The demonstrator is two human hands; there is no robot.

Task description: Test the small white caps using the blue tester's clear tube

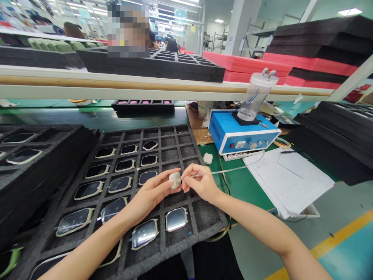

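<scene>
My left hand (151, 192) pinches a small white square part (175, 180) between thumb and fingers, above the black foam tray (190, 155). My right hand (199, 182) grips a thin clear tube (236, 168) by its tip, which touches the white part. The tube runs right toward the blue box machine (233, 134). Several square parts with dark glossy faces (120, 184) sit in the tray's pockets, and two with silvery faces (176, 219) lie in the near row.
A clear cylinder (255, 97) stands on the blue machine. A loose white part (208, 158) lies on the green mat. A stack of papers (287, 179) sits to the right, more black foam trays (35, 155) to the left, and pink and black foam sheets (309, 58) behind.
</scene>
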